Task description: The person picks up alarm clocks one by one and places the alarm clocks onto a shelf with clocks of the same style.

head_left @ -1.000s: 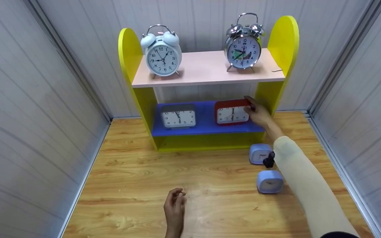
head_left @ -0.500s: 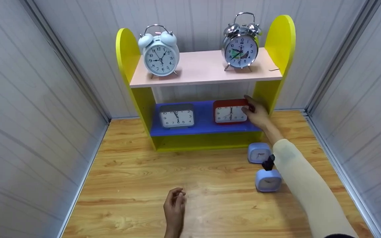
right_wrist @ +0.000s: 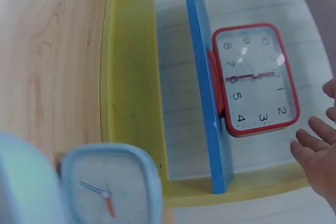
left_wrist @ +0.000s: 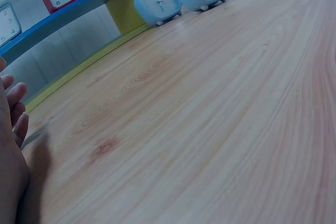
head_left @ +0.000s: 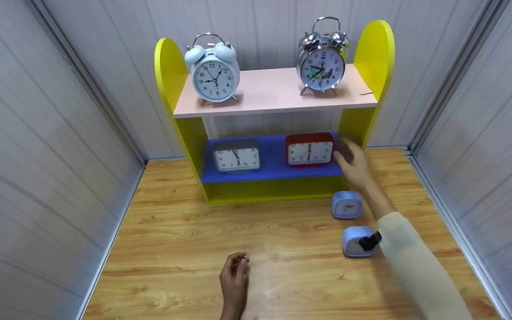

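On the blue lower shelf (head_left: 274, 175) stands a red alarm clock (head_left: 310, 150), upright and facing front. Just right of it is my right hand (head_left: 357, 166), fingers loosely bent and holding nothing; the right wrist view shows a gap between the fingertips and the clock's frame. Further left on that shelf stands a grey alarm clock (head_left: 237, 155). My left hand (head_left: 234, 280) is low over the wooden surface with loosely curled fingers and nothing in it. Two light-blue clocks, a rear one (head_left: 346, 204) and a front one (head_left: 352, 241), stand below my right forearm.
The pink top shelf (head_left: 269, 91) bears a white twin-bell clock (head_left: 215, 78) at left and a chrome twin-bell clock (head_left: 322, 66) at right. Yellow side panels (head_left: 381, 58) frame the shelf unit. Pale walls (head_left: 38, 133) enclose the wooden surface (head_left: 185, 249).
My right hand has let go of the red alarm clock and moved slightly right and down, away from it. The clock stays put. My left hand has not moved.
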`<move>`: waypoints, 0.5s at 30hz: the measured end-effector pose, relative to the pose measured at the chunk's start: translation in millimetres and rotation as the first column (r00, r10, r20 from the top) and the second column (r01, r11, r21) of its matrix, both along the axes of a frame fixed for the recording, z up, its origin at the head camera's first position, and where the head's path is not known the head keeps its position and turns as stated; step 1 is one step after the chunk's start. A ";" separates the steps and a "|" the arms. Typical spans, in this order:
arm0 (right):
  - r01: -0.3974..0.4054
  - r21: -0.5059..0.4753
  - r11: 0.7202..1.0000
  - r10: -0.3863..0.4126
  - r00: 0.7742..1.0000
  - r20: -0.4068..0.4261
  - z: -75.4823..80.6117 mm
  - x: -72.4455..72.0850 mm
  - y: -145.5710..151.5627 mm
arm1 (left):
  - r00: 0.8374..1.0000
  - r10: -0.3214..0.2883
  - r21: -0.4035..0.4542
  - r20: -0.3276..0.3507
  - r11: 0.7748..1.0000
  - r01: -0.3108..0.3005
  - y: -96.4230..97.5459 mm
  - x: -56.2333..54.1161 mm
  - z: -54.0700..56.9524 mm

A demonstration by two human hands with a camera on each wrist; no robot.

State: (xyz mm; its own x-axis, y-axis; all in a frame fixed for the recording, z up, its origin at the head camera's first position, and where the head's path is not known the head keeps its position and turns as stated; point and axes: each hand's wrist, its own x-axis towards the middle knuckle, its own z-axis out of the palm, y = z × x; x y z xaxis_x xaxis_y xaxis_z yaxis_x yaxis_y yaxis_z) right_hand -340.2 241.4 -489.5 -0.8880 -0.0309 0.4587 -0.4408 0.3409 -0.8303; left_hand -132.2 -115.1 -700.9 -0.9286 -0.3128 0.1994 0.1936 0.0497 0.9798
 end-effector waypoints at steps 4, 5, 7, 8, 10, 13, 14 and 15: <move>0.036 -0.071 0.997 -0.035 0.999 0.014 3.6 41.8 0.9 | 1.000 -0.007 0.002 0.004 1.000 0.007 0.5 0.1 0.0; 0.045 -0.084 0.995 -0.044 0.999 0.017 1.4 50.7 2.7 | 1.000 -0.008 0.003 0.009 1.000 0.008 0.7 0.1 0.2; 0.050 -0.123 0.991 -0.047 0.998 0.028 -7.5 65.4 7.5 | 1.000 -0.014 0.008 0.014 1.000 0.014 1.0 0.1 0.8; 0.053 -0.138 0.989 -0.048 0.998 0.035 -13.0 71.9 9.9 | 1.000 -0.015 0.010 0.017 1.000 0.015 0.9 0.0 1.0; 0.064 -0.138 0.988 -0.057 0.997 0.052 -24.8 84.2 15.0 | 1.000 -0.016 0.012 0.017 1.000 0.015 1.0 -0.2 1.4; 0.094 -0.087 0.992 -0.087 0.993 0.075 -41.7 101.7 20.6 | 1.000 -0.013 0.017 0.011 1.000 0.013 1.5 -0.2 0.8; 0.106 -0.071 0.992 -0.100 0.992 0.076 -46.7 107.3 22.0 | 1.000 -0.012 0.021 0.012 1.000 0.012 1.8 -0.2 0.5; 0.119 -0.055 0.991 -0.114 0.991 0.076 -51.2 113.1 23.1 | 1.000 -0.011 0.024 0.012 1.000 0.010 2.2 -0.1 0.1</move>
State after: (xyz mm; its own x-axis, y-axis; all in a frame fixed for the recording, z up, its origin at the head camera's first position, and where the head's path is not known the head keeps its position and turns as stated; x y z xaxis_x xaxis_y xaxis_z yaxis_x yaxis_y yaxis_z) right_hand -227.1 264.5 -540.7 -0.9149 0.0998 0.3911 -0.3389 0.3361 -0.8787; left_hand -132.3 -112.9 -700.8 -0.9342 -0.3077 0.1808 0.1823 0.0242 0.9830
